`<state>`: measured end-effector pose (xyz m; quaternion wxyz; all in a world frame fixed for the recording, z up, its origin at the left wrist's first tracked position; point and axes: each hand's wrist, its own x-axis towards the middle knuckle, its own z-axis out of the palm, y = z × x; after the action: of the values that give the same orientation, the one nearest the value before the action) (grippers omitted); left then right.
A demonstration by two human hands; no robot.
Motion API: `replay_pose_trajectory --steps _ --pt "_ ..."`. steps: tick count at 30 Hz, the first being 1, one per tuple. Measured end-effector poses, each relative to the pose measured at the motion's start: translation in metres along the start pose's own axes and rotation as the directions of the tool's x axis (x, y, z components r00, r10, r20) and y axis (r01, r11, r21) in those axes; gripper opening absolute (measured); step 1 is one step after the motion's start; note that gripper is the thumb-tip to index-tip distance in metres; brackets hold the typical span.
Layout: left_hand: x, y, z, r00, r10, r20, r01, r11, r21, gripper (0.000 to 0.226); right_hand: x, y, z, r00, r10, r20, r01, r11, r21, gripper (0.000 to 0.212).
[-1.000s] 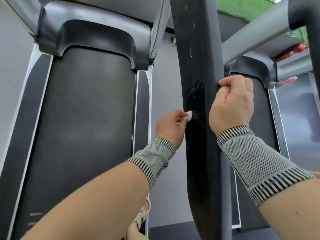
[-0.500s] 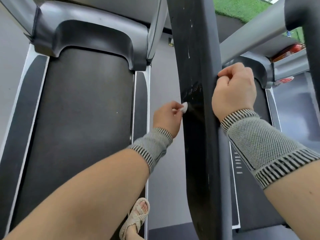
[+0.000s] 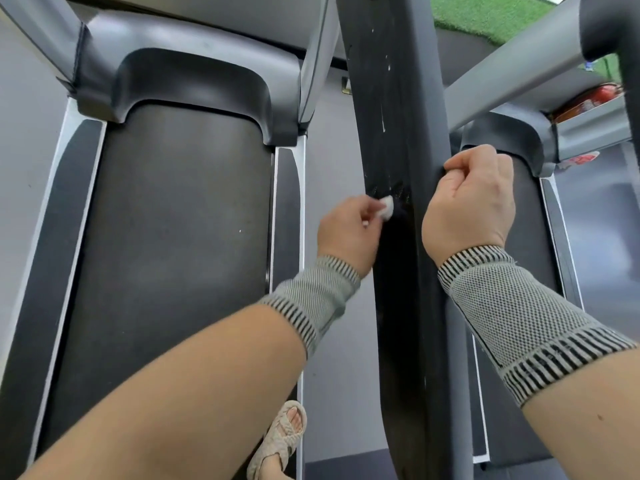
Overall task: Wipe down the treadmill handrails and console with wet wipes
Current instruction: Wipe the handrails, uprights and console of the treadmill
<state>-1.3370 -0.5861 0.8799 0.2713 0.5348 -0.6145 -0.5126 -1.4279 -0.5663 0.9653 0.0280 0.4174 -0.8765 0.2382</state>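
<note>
A long black handrail (image 3: pixel 394 98) runs down the middle of the head view, with pale scuffs higher up and a darker wet stretch lower down. My left hand (image 3: pixel 346 233) pinches a small balled white wet wipe (image 3: pixel 491 206) against the rail's left face, at the upper end of the wet patch. My right hand (image 3: pixel 471 202) grips the rail's right edge at about the same height, fingers curled round it. Both wrists wear grey knitted bands.
A treadmill belt (image 3: pixel 166 258) with grey side rails and a motor cover (image 3: pixel 187 74) lies below on the left. A second treadmill (image 3: pixel 533 216) and a grey bar (image 3: pixel 512 67) are on the right. A sandalled foot (image 3: pixel 280 441) stands on the grey floor between them.
My left hand has slid the wipe a little way up the handrail, and the wet patch reaches higher. My right hand keeps its grip on the rail's edge.
</note>
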Motion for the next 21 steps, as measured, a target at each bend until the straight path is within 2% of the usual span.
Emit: replay_pose_trajectory --steps 5,12,18,21 --pt "0.047 0.008 -0.007 0.999 -0.041 -0.013 0.041 0.998 -0.038 0.007 0.001 0.002 0.000 1.000 0.007 0.009 -0.007 1.000 -0.005 0.019" --pt "-0.018 -0.003 -0.004 0.996 0.088 0.018 -0.087 0.996 -0.035 0.011 0.000 0.002 0.001 1.000 -0.001 0.002 0.001 1.000 0.010 0.019" --pt "0.046 0.021 -0.015 1.000 0.009 0.005 -0.009 0.999 0.052 0.013 0.000 0.001 0.001 1.000 0.003 0.007 -0.003 1.000 0.014 0.018" --pt "0.023 0.009 -0.022 0.999 0.030 0.022 -0.031 0.999 0.031 0.010 0.000 0.000 0.000 1.000 0.007 0.020 -0.008 1.000 0.017 0.018"
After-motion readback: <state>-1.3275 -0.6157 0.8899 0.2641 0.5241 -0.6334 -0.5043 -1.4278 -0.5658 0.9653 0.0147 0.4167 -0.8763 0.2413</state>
